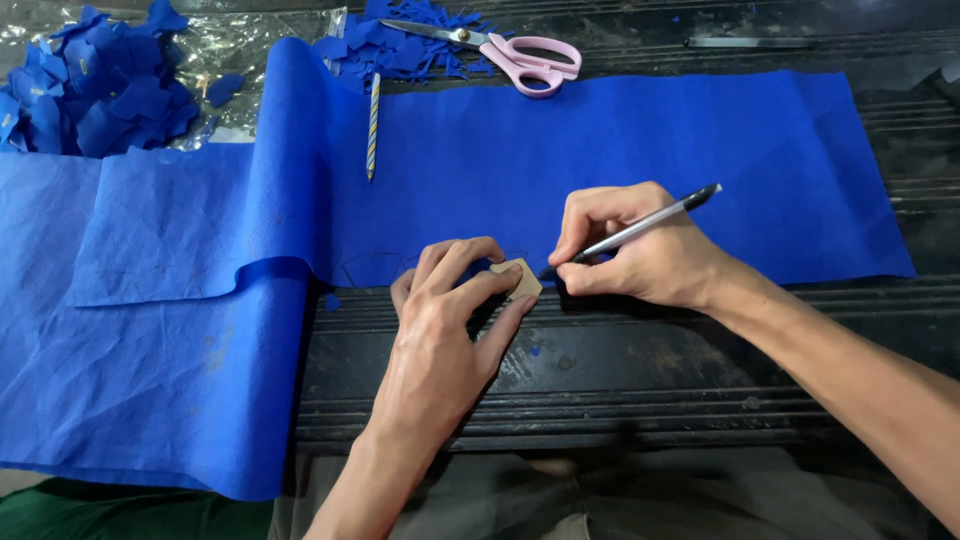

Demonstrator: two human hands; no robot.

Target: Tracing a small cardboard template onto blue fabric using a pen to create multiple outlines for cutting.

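Note:
A long strip of blue fabric [560, 160] lies across a dark slatted table [640, 360]. My left hand [450, 310] presses a small tan cardboard template [520, 278] flat on the fabric's near edge, fingers spread over it. My right hand [640, 245] grips a grey pen [650, 222] with a black cap, its tip touching the fabric just right of the template. Faint traced outlines show on the fabric to the left of the template.
Pink-handled scissors [520, 55] rest at the back beside blue fabric scraps [400, 45]. A striped pencil [373, 125] lies on the fabric. A clear bag holding several blue cut pieces [100, 85] sits at the back left. More fabric [150, 370] drapes over the front left.

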